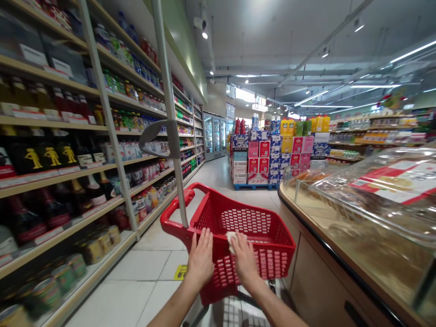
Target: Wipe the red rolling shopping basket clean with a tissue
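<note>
A red plastic shopping cart (pixel 284 243) with perforated sides stands in front of me, its basket bare inside. My left hand (pixel 201 258) lies against the near side just by the rim, fingers stretched out and holding nothing. Over the same rim, to the right, my right hand (pixel 245 259) presses a white cloth (pixel 232 236), which is partly hidden under the fingers. From the cart's left end, beside its red handle (pixel 175 217), rises a metal pole (pixel 167 86) with a grey plastic loop (pixel 155 138) on it.
Shelves of bottles and cans (pixel 112 181) line the left side. Close on the right is a display counter (pixel 327 259) with clear packed food (pixel 384 186) on top. Stacked drink cartons (pixel 259 159) stand on a blue pallet (pixel 255 186) ahead. A yellow floor sticker (pixel 180 272) lies left of the cart.
</note>
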Demonstrator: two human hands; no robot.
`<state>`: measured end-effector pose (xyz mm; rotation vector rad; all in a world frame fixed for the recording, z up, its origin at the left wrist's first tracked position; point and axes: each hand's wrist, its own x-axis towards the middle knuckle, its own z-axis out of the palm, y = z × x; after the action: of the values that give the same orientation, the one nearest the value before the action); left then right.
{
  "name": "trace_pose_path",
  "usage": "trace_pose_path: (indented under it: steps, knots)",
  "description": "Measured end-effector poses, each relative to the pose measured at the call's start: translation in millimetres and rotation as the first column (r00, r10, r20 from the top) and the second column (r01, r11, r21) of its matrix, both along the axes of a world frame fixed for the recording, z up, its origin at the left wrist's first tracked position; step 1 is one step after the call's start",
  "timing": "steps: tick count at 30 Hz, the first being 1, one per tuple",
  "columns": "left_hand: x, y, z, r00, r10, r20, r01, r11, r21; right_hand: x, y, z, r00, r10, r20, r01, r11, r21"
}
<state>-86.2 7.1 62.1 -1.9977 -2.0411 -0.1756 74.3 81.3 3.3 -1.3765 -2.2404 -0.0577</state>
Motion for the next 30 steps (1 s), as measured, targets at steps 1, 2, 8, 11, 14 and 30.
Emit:
trace_pose_path:
  steps: [1, 2, 8, 11, 14, 30]
  knots:
    - [-5.5, -2.0, 0.6, 0.999, -0.045, 0.01, 0.045, 0.999, 0.029, -7.3, -2.0, 1.8, 0.997, 0.071, 0.007, -0.071, 0.997, 0.012]
    - [-13.6, -4.8, 1.9, 0.996, -0.084, 0.017, 0.083, 0.994, 0.078, -10.0, -2.4, 2.6, 0.994, 0.105, 0.015, -0.105, 0.994, 0.013]
    - [-72.5, -20.7, 17.4, 0.96, 0.249, 0.126, -0.279, 0.885, 0.372, -5.5, 8.1, 6.7, 0.995, -0.099, 0.016, 0.1, 0.992, -0.072]
    - [-75.1, -18.8, 21.5, 0.958, 0.265, 0.106, -0.282, 0.937, 0.207, -62.8, -5.1, 22.4, 0.992, 0.119, -0.051, -0.116, 0.992, 0.052]
    - [-70.6, -17.4, 22.0, 0.961, 0.271, 0.061, -0.277, 0.949, 0.147, -126.5, -21.6, 40.0, 0.962, 0.244, -0.121, -0.22, 0.958, 0.183]
    - [-7.7, 5.7, 2.2, 0.997, 0.059, -0.041, -0.054, 0.992, 0.113, 5.1, 4.5, -2.3, 0.978, 0.161, 0.129, -0.179, 0.973, 0.143]
